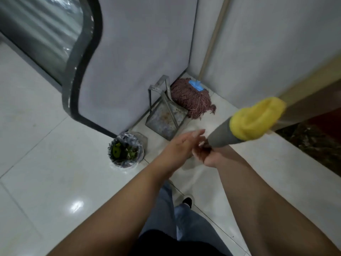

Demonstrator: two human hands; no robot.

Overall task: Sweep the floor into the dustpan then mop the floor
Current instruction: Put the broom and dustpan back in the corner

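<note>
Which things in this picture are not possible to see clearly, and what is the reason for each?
All in the head view:
- Broom: its bristle end is motion-blurred and runs off the right edge.
- Right hand: its fingers are blurred where they curl round the broom's grey handle.
- Mop: the stick is cut off by the top edge.
- Dustpan: whether it holds dirt is unclear, since rust stains mask it.
- Waste bin: its contents are too dark to identify.

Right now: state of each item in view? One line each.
Broom: held up off the floor, blurred.
Right hand: grips the broom handle's end.
Left hand: open, beside the right hand; contact with the broom unclear.
Dustpan: on the floor against the wall, handle up.
Mop: leaning in the corner, head on the floor.
Bin: lined, holds green scraps.
</note>
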